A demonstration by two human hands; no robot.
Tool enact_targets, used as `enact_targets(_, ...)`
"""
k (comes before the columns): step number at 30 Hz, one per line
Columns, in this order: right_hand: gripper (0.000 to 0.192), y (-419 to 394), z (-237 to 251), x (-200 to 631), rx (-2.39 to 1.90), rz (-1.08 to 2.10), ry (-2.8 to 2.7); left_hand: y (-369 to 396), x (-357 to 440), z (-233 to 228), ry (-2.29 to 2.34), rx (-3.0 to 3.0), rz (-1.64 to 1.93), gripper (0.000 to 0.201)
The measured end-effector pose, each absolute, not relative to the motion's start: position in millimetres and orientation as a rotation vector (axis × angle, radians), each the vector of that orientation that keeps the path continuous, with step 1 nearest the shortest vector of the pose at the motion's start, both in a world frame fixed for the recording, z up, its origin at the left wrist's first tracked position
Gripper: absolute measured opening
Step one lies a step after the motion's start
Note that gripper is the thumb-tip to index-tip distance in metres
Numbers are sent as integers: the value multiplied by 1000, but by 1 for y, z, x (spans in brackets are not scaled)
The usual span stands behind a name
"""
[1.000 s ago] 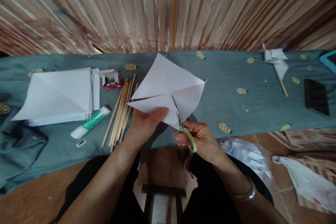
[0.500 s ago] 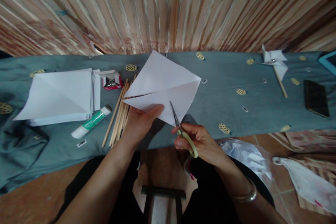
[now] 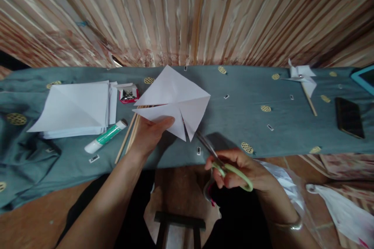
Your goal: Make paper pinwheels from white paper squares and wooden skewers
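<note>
A square white sheet of paper [image 3: 175, 87] is held up by my left hand [image 3: 154, 130], whose thumb presses on its lower left part. Two slits run inward from the sheet's left and lower corners, and creases meet near its middle. My right hand [image 3: 230, 169] grips scissors [image 3: 226, 167] with pale green handles. Their blades point up and left, apart from the paper. Beneath the sheet and my left wrist lie several thin wooden sticks [image 3: 127, 138], partly hidden.
On the left are a stack of white paper [image 3: 77, 105], a glue stick [image 3: 105, 137] and a red box of small metal pieces [image 3: 129, 94]. To the right lie a paper pinwheel [image 3: 302, 77], a phone [image 3: 349, 117] and a blue-edged object [image 3: 365, 78]. A plastic bag [image 3: 284, 181] hangs below the table edge.
The scissors have left the paper, moving right and down with my right hand. A slit now opens at the sheet's lower corner. My left hand and the sheet have shifted slightly left.
</note>
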State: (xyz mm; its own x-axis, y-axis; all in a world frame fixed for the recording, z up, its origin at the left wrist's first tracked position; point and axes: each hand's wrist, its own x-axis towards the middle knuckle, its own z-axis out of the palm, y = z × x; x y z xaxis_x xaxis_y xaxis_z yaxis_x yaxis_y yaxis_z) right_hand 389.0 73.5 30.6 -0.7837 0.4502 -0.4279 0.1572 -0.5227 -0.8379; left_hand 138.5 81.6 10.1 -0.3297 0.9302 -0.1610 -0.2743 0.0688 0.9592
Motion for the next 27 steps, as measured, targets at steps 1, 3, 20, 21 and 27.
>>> enact_targets(1,50,76,30,392,-940,2319,-1374,80,140,11,1319,745,1463,22)
enact_targets(3,48,82,28,396,-1063,1989,-1250,77,143,11,1318,750,1425,28)
enact_targets(20,37,115,20,401,-1323,1730,-1136,59,163,12,1110,790,928,21)
enact_targets(21,36,114,20,399,-1328,1772,-1094,60,162,12,1102,765,937,21)
enact_targets(27,32,117,21,378,-1240,1717,-845,68,160,21,844,439,1130,49)
